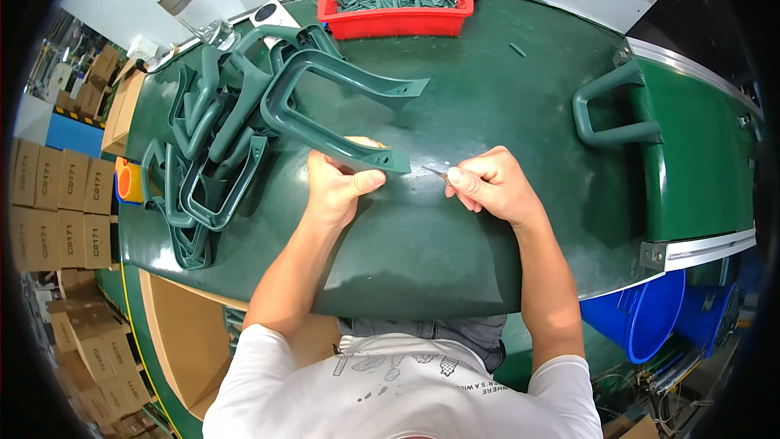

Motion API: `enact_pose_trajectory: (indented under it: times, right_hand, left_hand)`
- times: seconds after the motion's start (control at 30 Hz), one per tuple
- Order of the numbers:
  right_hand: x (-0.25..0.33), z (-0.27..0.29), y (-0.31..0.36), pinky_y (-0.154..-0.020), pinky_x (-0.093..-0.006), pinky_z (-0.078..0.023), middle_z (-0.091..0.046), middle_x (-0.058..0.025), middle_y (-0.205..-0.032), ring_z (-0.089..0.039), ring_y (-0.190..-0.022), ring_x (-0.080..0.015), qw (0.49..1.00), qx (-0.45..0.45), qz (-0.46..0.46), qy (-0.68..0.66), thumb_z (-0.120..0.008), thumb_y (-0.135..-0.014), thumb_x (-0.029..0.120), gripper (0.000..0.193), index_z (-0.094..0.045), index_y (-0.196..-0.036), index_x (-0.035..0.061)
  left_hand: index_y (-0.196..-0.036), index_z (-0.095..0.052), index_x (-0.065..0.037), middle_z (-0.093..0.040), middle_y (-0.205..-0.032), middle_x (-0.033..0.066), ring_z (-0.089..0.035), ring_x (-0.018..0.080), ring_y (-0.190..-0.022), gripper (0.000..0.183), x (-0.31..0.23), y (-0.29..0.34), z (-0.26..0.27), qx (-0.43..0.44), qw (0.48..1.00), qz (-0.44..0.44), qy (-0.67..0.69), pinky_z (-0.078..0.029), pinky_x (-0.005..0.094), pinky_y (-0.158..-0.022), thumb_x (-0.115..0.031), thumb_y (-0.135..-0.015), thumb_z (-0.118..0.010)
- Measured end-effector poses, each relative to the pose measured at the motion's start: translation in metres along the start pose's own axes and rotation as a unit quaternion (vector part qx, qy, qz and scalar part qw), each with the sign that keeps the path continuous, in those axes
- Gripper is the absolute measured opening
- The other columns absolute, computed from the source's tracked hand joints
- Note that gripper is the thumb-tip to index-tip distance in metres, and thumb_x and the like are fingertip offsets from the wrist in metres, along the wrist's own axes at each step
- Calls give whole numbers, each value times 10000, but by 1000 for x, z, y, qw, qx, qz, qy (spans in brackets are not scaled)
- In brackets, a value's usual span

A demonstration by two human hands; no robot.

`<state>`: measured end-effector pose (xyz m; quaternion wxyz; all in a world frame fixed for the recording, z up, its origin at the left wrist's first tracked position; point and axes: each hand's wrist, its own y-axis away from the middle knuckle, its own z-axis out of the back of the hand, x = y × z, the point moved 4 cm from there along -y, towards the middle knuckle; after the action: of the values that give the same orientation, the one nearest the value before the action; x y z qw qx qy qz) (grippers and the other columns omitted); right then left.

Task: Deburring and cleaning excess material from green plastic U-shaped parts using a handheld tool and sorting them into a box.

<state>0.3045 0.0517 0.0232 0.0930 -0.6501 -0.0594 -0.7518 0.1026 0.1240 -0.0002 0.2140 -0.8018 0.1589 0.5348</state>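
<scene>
A dark green U-shaped plastic handle (325, 136) is gripped near one end by my left hand (335, 191), thumb on the near side. Its flat tab with small holes points right, while the other arm of the U reaches out over the table. Pinched in my right hand (496, 185) is a small thin pointed blade (435, 171), mostly hidden by the fingers. The blade tip points left, a short gap from the tab, not touching it. Tiny pale shavings lie on the table between the hands.
A tangled pile of green handles (215, 126) covers the table's left. At the back stands a red bin (396, 26) of small green pieces, with a glass bottle (213, 31) further left. Another handle (587, 114) rests against a green conveyor belt (703, 162); blue bins (630, 321) stand below.
</scene>
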Motion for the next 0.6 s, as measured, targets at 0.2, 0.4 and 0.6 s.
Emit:
enact_pose_trajectory:
  times: [0.2, 0.4, 0.6]
  right_hand:
    - [-2, 6, 0, -399, -228, -344, -490, -23, -455, -426, -385, -84, 996, -87, 32, -6, -516, -936, 279, 422, -615, -654, -20]
    - [-13, 24, 2, -390, -225, -312, -488, -22, -472, -417, -391, -76, 978, -167, 11, -127, -512, -942, 327, 423, -613, -704, -8]
    - [-23, 45, 0, -364, -222, -274, -404, -10, -482, -368, -380, -96, 942, -200, 56, -263, -409, -978, 358, 448, -559, -761, -5]
  left_hand:
    - [-1014, -614, -41, -653, -840, 85, -583, 180, -730, 466, -2, -1, -4, -5, 991, -9, 135, -375, 306, -671, -307, -681, -804]
    - [-1069, -595, -101, -660, -898, 52, -547, 150, -799, 494, -10, -1, 0, 86, 960, -49, 261, -325, 289, -712, -386, -704, -766]
    - [-1061, -581, -101, -656, -913, 61, -563, 165, -815, 506, -35, 30, 13, 60, 973, -81, 206, -326, 308, -703, -377, -687, -781]
